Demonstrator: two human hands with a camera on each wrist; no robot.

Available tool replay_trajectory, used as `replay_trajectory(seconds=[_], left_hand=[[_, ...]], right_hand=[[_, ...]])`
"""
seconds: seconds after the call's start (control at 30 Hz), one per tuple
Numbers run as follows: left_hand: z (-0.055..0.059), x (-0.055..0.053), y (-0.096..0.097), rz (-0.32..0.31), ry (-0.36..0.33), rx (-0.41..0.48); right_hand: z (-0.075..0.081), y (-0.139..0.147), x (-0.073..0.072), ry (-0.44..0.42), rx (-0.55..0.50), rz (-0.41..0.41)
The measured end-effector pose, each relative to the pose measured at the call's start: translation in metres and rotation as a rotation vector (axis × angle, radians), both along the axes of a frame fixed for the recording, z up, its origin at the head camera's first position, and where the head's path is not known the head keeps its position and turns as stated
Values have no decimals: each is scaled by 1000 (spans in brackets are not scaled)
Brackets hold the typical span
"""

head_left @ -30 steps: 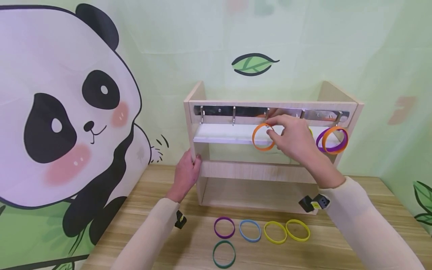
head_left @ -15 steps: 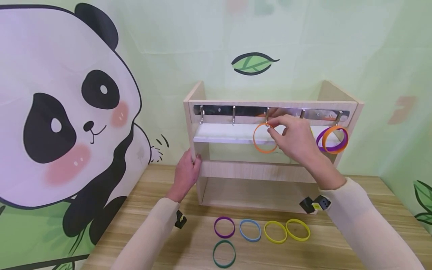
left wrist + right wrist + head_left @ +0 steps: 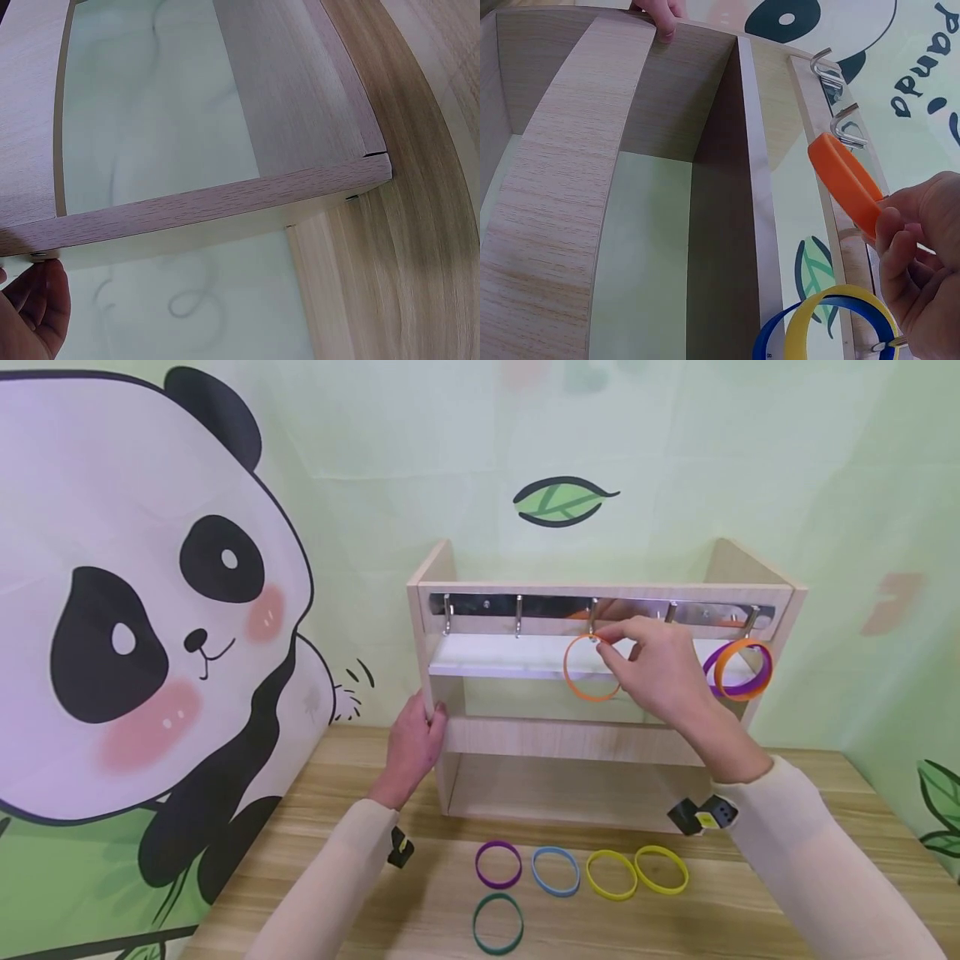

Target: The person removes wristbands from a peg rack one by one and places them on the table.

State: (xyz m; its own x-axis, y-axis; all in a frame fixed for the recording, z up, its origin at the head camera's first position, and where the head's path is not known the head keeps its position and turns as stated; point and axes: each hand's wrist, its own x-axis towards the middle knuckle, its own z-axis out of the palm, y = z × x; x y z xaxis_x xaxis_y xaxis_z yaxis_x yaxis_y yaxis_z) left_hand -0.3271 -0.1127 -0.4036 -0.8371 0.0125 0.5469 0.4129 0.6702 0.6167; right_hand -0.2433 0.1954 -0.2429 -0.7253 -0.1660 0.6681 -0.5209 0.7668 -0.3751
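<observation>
My right hand (image 3: 652, 664) pinches an orange silicone wristband (image 3: 847, 184) by its edge between thumb and fingers. In the head view the band's top is right at the tip of the middle hook (image 3: 593, 615) on the metal hook rail (image 3: 555, 607). My left hand (image 3: 416, 739) grips the left side panel of a small wooden shelf (image 3: 517, 735), its thumb on the panel's front edge. Purple and orange wristbands (image 3: 742, 670) hang on the rightmost hook. A yellow wristband (image 3: 799, 330) and a blue one (image 3: 763, 341) hang beside my right hand, hidden behind it in the head view.
On the table (image 3: 420, 893) before the shelf lie a purple band (image 3: 477, 870), a blue band (image 3: 535, 872), two yellow bands (image 3: 590, 876) and a green band (image 3: 476, 927). The two left hooks (image 3: 519, 615) bear no bands. A panda-printed cloth (image 3: 300, 410) stands behind.
The orange wristband in my right hand has turned to show thinner and more face-on, shifting very slightly right at the middle hook. My left hand stays on the side panel.
</observation>
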Motion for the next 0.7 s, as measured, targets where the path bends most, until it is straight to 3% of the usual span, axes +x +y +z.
replay_trajectory(seconds=[0.7], left_hand=[[2, 0, 1, 3, -9, -8]], right_hand=[[-4, 4, 7, 124, -38, 49]])
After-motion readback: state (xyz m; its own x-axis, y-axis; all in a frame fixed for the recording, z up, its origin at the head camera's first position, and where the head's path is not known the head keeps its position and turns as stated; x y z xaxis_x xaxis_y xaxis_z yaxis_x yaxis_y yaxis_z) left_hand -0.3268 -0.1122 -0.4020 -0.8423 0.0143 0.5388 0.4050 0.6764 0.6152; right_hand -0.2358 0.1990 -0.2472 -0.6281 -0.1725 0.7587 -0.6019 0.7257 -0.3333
